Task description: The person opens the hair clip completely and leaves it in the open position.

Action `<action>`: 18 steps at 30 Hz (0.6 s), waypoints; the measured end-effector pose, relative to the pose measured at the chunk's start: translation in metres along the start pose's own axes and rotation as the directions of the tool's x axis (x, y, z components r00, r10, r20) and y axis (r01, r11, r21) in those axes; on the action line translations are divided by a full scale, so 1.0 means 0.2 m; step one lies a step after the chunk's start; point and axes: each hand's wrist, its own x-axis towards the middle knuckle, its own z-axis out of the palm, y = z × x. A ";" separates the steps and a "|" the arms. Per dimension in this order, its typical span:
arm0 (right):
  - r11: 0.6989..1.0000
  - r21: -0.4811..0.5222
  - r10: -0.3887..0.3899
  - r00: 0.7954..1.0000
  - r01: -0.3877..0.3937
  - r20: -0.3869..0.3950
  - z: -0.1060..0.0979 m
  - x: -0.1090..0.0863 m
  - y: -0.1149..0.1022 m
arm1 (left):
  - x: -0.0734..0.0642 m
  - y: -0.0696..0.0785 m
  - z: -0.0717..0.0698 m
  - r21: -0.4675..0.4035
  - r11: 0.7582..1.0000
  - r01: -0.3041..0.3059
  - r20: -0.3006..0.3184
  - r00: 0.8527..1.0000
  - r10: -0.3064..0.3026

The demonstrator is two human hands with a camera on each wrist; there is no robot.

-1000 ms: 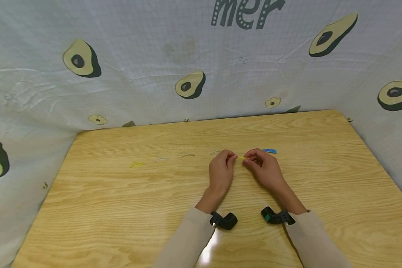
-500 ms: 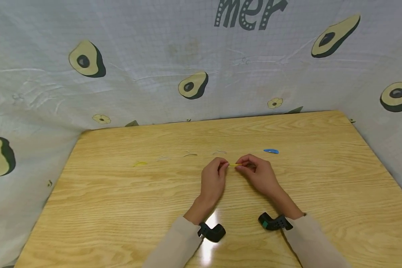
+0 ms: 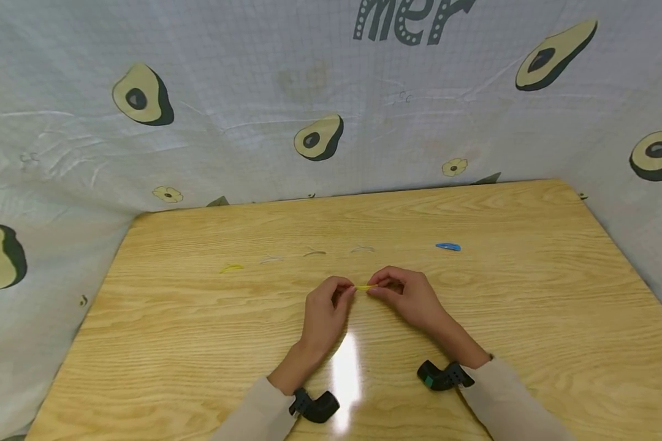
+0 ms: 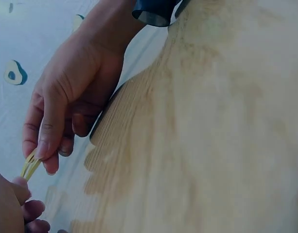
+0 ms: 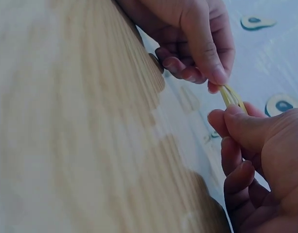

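Between my two hands I hold a yellow snap hair clip (image 3: pixel 362 287), one end in each hand, above the table's middle. My left hand (image 3: pixel 323 312) pinches its left end between thumb and forefinger. The other end is pinched by the thumb and forefinger of my right hand (image 3: pixel 410 299). In the right wrist view the slender bars of the yellow clip (image 5: pixel 233 98) show between the fingertips; its ends are covered. The left wrist view has the right hand (image 4: pixel 66 97) above and the left hand (image 4: pixel 8 204) at the lower left edge.
Behind the hands lies a loose row of hair clips: a yellow one (image 3: pixel 232 267), a whitish one (image 3: pixel 271 259), a dull olive one (image 3: pixel 314 252), a pale one (image 3: pixel 362 248) and a blue one (image 3: pixel 448 246). An avocado-print sheet (image 3: pixel 226 73) hangs behind the wooden table (image 3: pixel 171 343).
Both hands have come back toward the person and to the left, carrying the yellow clip away from the row. The pale and blue clips, partly covered before, are now fully visible.
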 end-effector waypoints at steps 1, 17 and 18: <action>1.000 0.001 0.002 1.000 -0.002 0.006 0.01 0.00 0.00 | -0.01 0.00 -0.01 0.001 1.000 -0.006 0.004 1.000 0.006; 0.999 0.033 0.036 0.996 -0.039 0.085 0.11 -0.07 -0.05 | -0.11 -0.01 -0.14 0.038 0.999 -0.035 0.034 0.999 0.034; 0.999 0.029 0.039 0.995 -0.042 0.090 0.11 -0.08 -0.05 | -0.12 -0.01 -0.15 0.044 0.998 -0.040 0.036 0.999 0.038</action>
